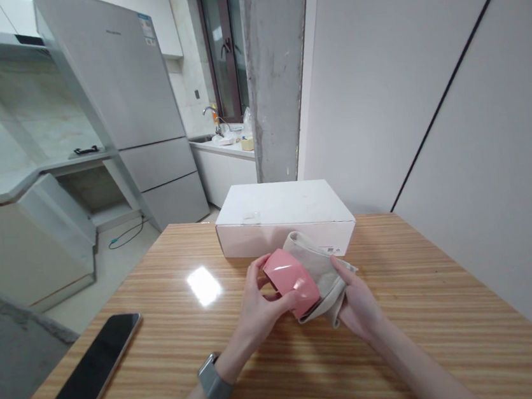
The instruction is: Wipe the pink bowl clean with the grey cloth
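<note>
Pink object (292,283): touching beige cloth (321,276), just in front of white box (283,218).
Left hand (259,306): fingers clamped on pink object.
Right hand (358,301): fingers together, clamped on beige cloth.

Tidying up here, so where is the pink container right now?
The pink container is mid-frame in the head view, held in the left hand against a beige cloth in the right hand, just in front of a white box.

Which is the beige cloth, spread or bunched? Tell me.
Bunched, not spread: the beige cloth hangs in loose folds from the right hand, against the pink glossy object in the left hand.
</note>
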Available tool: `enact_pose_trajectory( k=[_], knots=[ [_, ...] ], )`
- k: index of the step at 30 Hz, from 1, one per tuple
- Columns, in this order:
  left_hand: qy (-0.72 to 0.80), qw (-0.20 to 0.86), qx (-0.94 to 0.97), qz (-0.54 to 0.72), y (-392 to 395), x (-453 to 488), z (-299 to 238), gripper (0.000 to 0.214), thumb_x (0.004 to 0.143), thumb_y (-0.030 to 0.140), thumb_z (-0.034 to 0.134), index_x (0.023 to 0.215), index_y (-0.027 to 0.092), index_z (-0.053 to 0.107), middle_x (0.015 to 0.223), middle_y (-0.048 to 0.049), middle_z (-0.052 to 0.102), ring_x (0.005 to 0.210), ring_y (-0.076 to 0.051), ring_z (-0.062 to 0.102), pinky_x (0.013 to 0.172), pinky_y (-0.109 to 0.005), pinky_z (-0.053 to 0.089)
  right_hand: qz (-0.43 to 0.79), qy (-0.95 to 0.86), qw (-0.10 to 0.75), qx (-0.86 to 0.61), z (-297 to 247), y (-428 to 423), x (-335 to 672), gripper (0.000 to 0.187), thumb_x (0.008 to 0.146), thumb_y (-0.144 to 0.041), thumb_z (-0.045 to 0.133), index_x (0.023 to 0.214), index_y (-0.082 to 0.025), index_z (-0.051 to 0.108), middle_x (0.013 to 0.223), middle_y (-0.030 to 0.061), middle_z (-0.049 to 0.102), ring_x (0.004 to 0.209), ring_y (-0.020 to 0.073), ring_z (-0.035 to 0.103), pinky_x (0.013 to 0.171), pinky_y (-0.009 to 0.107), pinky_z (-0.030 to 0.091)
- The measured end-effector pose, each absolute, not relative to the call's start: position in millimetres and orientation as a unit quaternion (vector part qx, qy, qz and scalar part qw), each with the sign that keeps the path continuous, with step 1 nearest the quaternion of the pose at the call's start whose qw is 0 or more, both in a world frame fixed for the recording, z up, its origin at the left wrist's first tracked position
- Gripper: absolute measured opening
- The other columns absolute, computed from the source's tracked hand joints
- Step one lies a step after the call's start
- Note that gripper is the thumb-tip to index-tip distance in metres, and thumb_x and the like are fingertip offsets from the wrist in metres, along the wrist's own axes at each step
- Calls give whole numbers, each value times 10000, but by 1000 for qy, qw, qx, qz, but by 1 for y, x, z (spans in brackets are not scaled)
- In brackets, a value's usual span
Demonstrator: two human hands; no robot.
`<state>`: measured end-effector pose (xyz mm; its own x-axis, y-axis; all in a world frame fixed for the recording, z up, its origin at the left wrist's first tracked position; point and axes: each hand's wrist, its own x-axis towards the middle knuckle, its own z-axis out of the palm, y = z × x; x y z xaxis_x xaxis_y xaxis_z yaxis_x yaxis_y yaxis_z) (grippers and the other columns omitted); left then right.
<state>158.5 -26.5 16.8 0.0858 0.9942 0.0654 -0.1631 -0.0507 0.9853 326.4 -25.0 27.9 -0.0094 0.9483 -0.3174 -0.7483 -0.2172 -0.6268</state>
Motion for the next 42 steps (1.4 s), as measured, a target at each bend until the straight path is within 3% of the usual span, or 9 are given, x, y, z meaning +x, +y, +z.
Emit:
enact_pose_trajectory(
  k=[3, 7, 12, 17, 22, 28, 35, 38, 42],
  knots=[
    [401, 590, 423, 558, -23, 156, 13, 707, 601, 375, 770, 1215, 222, 454, 1122, -74, 582, 827, -189, 606, 544, -223, 502, 629, -103, 665, -389, 25, -17, 329, 209, 863, -285, 557, 953, -184, 716, 991, 51, 766, 1020, 223, 688, 915, 360, 548],
    [326, 744, 284, 509, -23, 157, 11, 552, 752, 557, 586, 1138, 163, 559, 892, -67, 651, 683, -174, 608, 504, -237, 487, 517, -174, 732, -408, 15, -17, 331, 299, 772, -417, 673, 995, -221, 710, 1129, 18, 723, 1219, 222, 560, 1063, 370, 419],
    [229, 841, 255, 418, -28, 157, 16, 662, 814, 669, 430, 1206, 156, 580, 1069, -149, 679, 870, -295, 662, 615, -383, 550, 526, -394, 620, -428, 10, -40, 319, 461, 693, -519, 749, 1049, -228, 719, 1259, 58, 649, 1338, 258, 420, 1170, 409, 205],
    [203, 801, 345, 444, -31, 156, 14, 545, 801, 451, 617, 1270, 182, 545, 1197, -150, 632, 985, -302, 641, 704, -381, 551, 551, -402, 600, -418, 8, -45, 313, 455, 707, -536, 735, 1056, -243, 722, 1237, 62, 664, 1319, 268, 445, 1169, 438, 207],
    [288, 683, 449, 500, -29, 160, 13, 767, 618, 257, 812, 1315, 223, 494, 1346, -128, 526, 1045, -267, 595, 761, -301, 526, 594, -357, 599, -402, 5, -37, 316, 453, 740, -547, 703, 1074, -241, 716, 1209, 34, 682, 1274, 260, 498, 1129, 408, 316],
    [337, 636, 479, 503, -24, 160, 7, 884, 553, 258, 845, 1346, 227, 455, 1363, -130, 503, 976, -226, 597, 741, -278, 519, 666, -335, 576, -336, 12, -41, 313, 442, 778, -532, 673, 1135, -272, 686, 1140, 33, 717, 1128, 267, 624, 952, 399, 521],
    [350, 685, 395, 502, -28, 165, 9, 657, 688, 413, 739, 1263, 166, 537, 1241, -158, 586, 865, -216, 632, 543, -213, 485, 618, -385, 575, -374, 4, -44, 316, 475, 730, -545, 714, 1101, -248, 705, 1223, 43, 673, 1273, 257, 501, 1135, 412, 296],
    [338, 690, 392, 507, -30, 166, 11, 681, 668, 386, 759, 1273, 182, 523, 1299, -158, 550, 894, -222, 636, 598, -232, 506, 618, -403, 564, -370, 3, -44, 318, 457, 754, -540, 694, 1104, -248, 702, 1223, 42, 673, 1262, 263, 513, 1147, 446, 258],
    [366, 630, 439, 525, -30, 167, 11, 826, 564, 304, 835, 1303, 220, 478, 1355, -142, 506, 1006, -250, 606, 708, -264, 529, 633, -374, 581, -350, 8, -41, 317, 418, 752, -521, 704, 1065, -244, 717, 1178, 42, 699, 1202, 259, 570, 1121, 433, 317]
  ],
)
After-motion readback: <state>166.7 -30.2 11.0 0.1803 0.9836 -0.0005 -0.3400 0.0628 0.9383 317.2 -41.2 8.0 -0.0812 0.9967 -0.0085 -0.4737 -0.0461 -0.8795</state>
